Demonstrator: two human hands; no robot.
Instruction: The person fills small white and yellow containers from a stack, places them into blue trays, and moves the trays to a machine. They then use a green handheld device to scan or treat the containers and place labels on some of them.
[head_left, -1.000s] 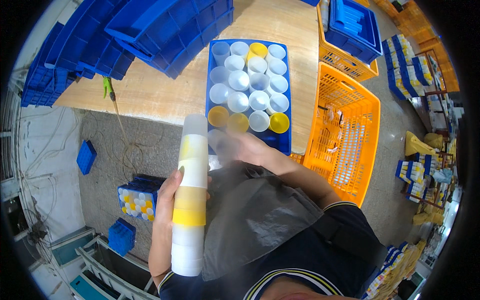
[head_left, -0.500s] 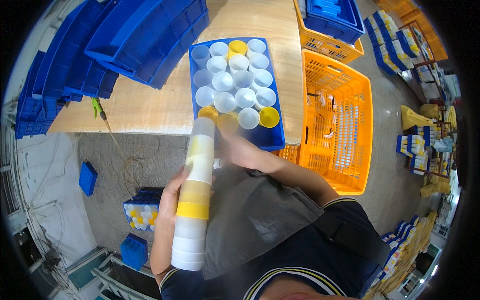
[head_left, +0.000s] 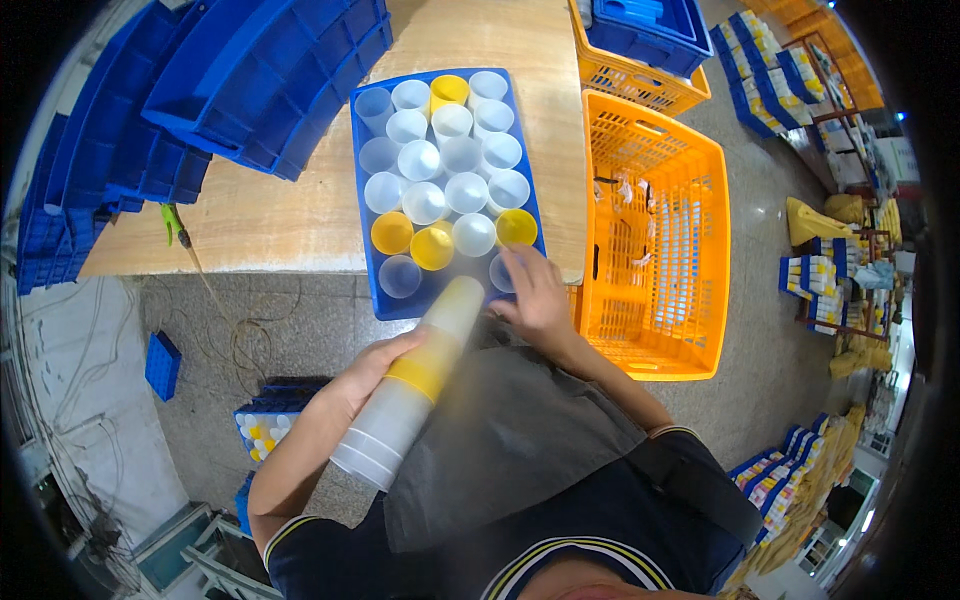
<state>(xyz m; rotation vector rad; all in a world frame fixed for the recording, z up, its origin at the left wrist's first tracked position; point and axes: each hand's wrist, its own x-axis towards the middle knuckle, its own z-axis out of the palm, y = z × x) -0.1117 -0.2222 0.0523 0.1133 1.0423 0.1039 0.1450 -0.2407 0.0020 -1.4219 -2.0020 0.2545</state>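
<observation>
A long stack of nested plastic cups, mostly frosted white with yellow ones among them, slants across my front. My left hand is closed around its side, and its upper end hangs by the near edge of a blue tray. Inside the tray stand rows of single cups, frosted and yellow, mouths up. In the near right corner my right hand grips a frosted cup, its fingers at the rim and partly covering it. Another frosted cup stands in the near left corner.
The tray rests on a wooden table, overhanging its near edge. Blue crates are piled at the left. An orange crate stands to the right. A green-tipped hose hangs off the table edge.
The stack has tilted to the right and looks shorter. Frosted cups now stand in the tray's near left and near right corners. My right hand has moved to the right.
</observation>
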